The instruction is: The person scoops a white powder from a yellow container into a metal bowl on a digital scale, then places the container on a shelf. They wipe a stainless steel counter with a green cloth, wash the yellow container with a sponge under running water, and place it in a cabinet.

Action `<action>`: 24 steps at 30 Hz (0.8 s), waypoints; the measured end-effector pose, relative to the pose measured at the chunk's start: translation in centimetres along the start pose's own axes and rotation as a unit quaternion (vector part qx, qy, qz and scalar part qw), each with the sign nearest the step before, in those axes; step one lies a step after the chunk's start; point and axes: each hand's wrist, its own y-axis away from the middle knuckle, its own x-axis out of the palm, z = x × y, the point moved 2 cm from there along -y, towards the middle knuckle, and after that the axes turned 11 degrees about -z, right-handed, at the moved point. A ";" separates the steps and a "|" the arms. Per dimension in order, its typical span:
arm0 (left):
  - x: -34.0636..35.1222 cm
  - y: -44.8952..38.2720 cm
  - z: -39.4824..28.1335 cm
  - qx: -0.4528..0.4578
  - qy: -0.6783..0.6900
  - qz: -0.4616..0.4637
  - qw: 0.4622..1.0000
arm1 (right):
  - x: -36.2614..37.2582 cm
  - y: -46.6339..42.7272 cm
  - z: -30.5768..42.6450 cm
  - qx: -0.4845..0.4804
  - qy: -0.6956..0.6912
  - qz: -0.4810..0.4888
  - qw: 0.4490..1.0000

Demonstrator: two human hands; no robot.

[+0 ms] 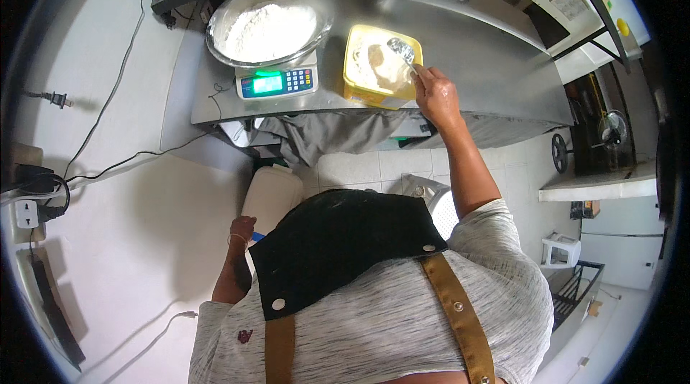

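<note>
My right hand (437, 94) grips the handle of a metal spoon (400, 50), whose bowl rests over pale powder in a yellow plastic tub (372, 94). To the tub's left, a metal bowl (214, 42) heaped with white powder (272, 31) sits on a digital kitchen scale (303, 81) with a lit green display. Low at my left side, away from the worktop, is my left hand (245, 228). It is beside something blue (258, 236); whether it holds that cannot be told.
The tub and scale stand near the front edge of a steel worktop (474, 71). A grey cloth (323, 133) hangs below it. A black cable (143, 153) runs from the left wall towards the table. A lidded bin (273, 195) stands below, and a white perforated stool (445, 214) is at my right.
</note>
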 end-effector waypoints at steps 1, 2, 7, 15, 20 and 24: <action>0.5 -0.3 0.1 0.003 0.001 -0.024 1.000 | 0.4 -0.3 0.1 -0.021 -0.012 0.011 1.000; 0.7 -0.7 -0.6 0.067 -0.022 -0.111 0.991 | 0.9 -0.7 0.0 -0.025 -0.030 0.004 0.999; -11.4 -4.9 -22.4 -0.105 0.496 -0.173 0.845 | 2.2 -1.0 -2.1 -0.072 -0.022 0.098 0.992; -24.0 -10.7 -43.0 -0.137 0.739 -0.181 0.634 | 5.2 -3.9 -7.2 0.096 -0.237 0.140 0.956; -24.1 -13.7 -47.7 -0.194 0.759 -0.220 0.581 | 13.8 -7.8 -14.8 0.374 -0.375 0.183 0.828; -23.8 -15.2 -50.7 -0.167 0.763 -0.237 0.578 | 18.3 -6.3 -14.9 0.506 -0.489 0.155 0.694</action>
